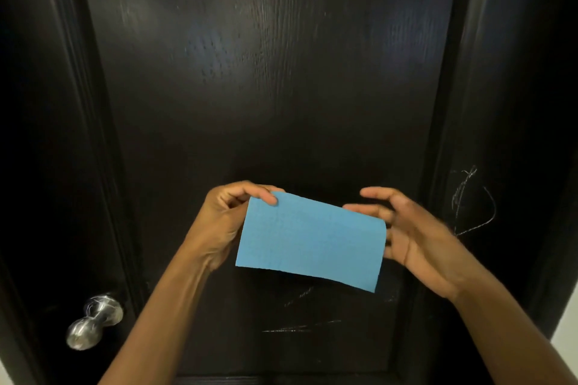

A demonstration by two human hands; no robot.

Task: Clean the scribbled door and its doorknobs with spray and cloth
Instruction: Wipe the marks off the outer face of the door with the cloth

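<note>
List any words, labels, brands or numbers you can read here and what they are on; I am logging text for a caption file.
No readable text anywhere in this view.
White scribbles on the door: loose lines, not letters or numbers.
Fainter marks lower on the door: streaks only.
Blue cloth, pinched by the left hand: plain, no label showing.
Silver doorknob: no brand or engraving legible.

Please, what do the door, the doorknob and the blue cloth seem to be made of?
Door: probably wood, dark glossy finish; grain lines and reflections show.
Doorknob: apparently metal, silver and shiny, with highlights.
Blue cloth: thin, matte, finely textured, perhaps sponge cloth or microfibre; it hangs rather stiffly.
</note>
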